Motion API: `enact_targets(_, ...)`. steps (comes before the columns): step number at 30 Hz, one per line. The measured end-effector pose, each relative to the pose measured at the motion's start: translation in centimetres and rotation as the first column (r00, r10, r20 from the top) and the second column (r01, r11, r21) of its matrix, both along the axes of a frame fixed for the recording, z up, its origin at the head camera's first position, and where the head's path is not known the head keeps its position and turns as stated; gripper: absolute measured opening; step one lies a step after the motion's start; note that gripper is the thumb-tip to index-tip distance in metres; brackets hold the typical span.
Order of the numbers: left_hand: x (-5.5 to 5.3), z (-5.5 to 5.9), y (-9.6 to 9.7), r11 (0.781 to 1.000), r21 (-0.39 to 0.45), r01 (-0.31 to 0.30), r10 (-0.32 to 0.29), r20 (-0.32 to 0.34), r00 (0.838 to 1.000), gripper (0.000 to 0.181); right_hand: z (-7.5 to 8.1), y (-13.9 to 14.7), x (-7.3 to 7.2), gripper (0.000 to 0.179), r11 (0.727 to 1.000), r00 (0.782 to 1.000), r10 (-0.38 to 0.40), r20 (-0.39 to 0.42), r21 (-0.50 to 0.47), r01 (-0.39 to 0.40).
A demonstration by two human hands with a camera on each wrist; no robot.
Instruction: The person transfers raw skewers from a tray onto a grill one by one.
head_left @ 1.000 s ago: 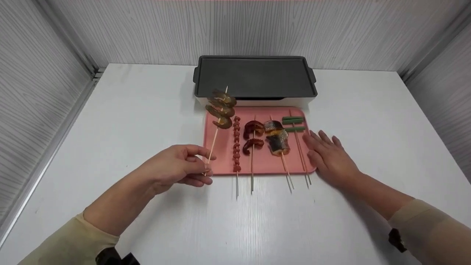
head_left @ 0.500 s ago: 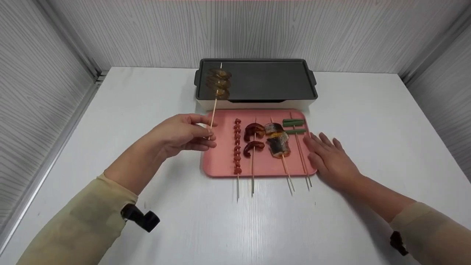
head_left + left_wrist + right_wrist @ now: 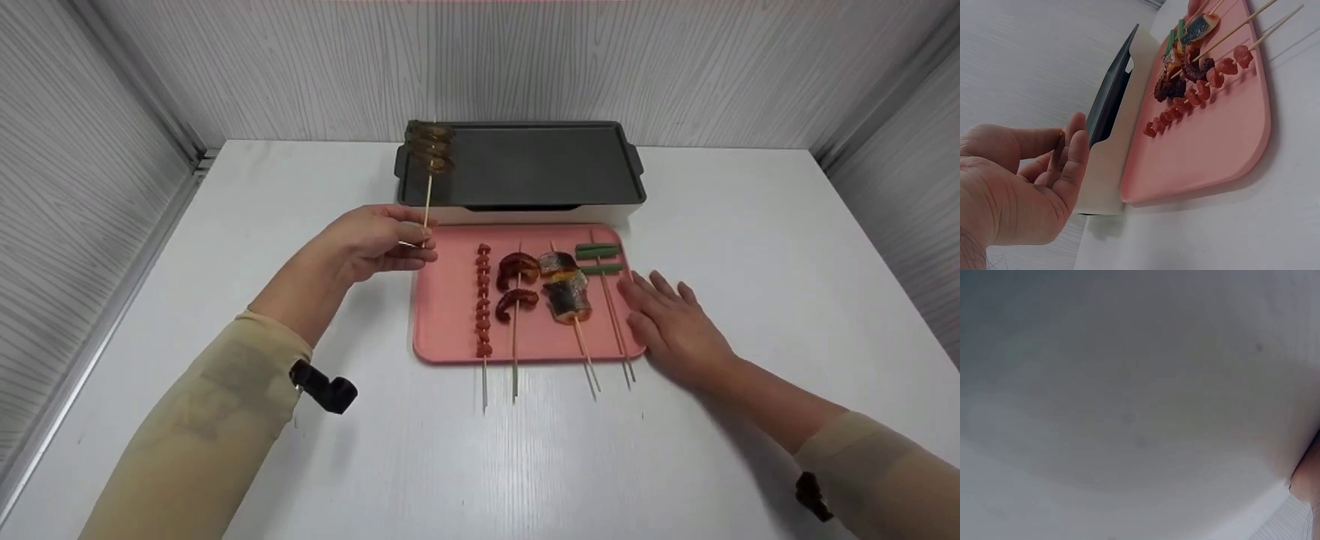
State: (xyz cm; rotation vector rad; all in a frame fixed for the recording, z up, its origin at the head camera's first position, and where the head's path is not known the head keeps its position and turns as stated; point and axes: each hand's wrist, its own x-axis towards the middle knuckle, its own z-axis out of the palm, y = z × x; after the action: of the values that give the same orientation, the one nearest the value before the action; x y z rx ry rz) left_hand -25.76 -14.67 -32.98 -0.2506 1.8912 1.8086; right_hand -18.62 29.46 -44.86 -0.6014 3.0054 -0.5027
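My left hand (image 3: 386,241) pinches the lower end of a shrimp skewer (image 3: 428,187) between thumb and fingers. Its several brown shrimp overlap the left end of the black griddle plate (image 3: 532,165) in the head view. In the left wrist view the fingers hide nearly all of the stick. My right hand (image 3: 675,326) lies flat with fingers spread, at the right edge of the pink tray (image 3: 450,330). On that tray lie a skewer of small red meat pieces (image 3: 483,300), a tentacle skewer (image 3: 517,270), a fish skewer (image 3: 567,292) and a green vegetable skewer (image 3: 598,253).
The griddle's pale base (image 3: 450,214) stands directly behind the tray. Stick ends stick out over the tray's front edge. White table (image 3: 480,465) surrounds both, with grey wood-grain panels (image 3: 525,60) at the back and sides. The right wrist view shows mostly blurred pale surface.
My left hand has carried the shrimp skewer away from me and slightly left, from over the tray to the griddle's left end. The right hand stays in place.
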Motion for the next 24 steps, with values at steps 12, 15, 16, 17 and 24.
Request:
enact_targets(12,-1.7,-1.6,0.4,1.000,-0.024,-0.009,0.009,0.017,1.000,0.029,-0.1,0.0,0.0,0.062,1.000,1.000,-0.015,0.012,0.016,0.015)
enact_targets(15,-1.9,-1.8,0.5,1.000,-0.023,-0.006,0.006,0.021,1.000,0.033,-0.1,0.1,0.0,0.062,1.000,1.000,-0.015,0.014,0.019,0.015)
enact_targets(16,-2.0,-1.9,0.6,1.000,-0.021,-0.004,0.004,0.022,1.000,0.036,-0.1,0.1,0.0,0.062,1.000,1.000,-0.014,0.013,0.016,0.014)
enact_targets(17,-2.0,-1.9,0.6,1.000,-0.021,-0.004,0.005,0.022,1.000,0.038,-0.1,0.1,0.0,0.062,1.000,1.000,-0.014,0.012,0.014,0.014)
enact_targets(24,-2.3,-2.1,0.8,1.000,-0.024,-0.020,0.021,0.031,0.999,0.040,-0.2,0.2,0.0,0.061,1.000,1.000,-0.015,-0.003,0.009,0.015)
